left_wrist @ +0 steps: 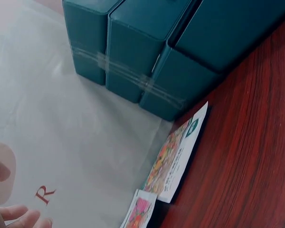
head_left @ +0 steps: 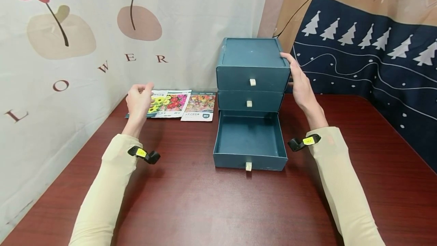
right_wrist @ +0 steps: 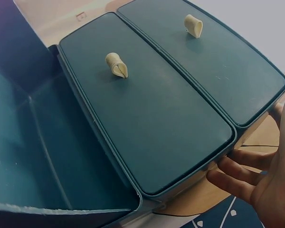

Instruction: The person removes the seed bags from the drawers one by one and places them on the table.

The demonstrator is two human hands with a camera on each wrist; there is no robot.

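Note:
A teal three-drawer storage box (head_left: 252, 53) stands on the table, its bottom drawer (head_left: 250, 136) pulled out and bare inside. Its upper two drawers are closed, each with a small cream pull tab (right_wrist: 116, 65). Against the box's right side rests my right hand (head_left: 302, 88), fingers extended along the wall and one fingertip at the top edge. My left hand (head_left: 139, 101) hovers above the left end of the flower seed packets (head_left: 174, 103), fingers loosely bent and nothing held. In the left wrist view, only some fingertips (left_wrist: 26, 219) show at the lower left corner.
A white curtain (head_left: 191, 29) with flower prints hangs behind the table and along its left side. Dark blue cloth (head_left: 358, 60) with white trees hangs at the right. The reddish-brown table (head_left: 191, 200) extends in front of the box. Clear tape (left_wrist: 128, 73) runs across the box's side.

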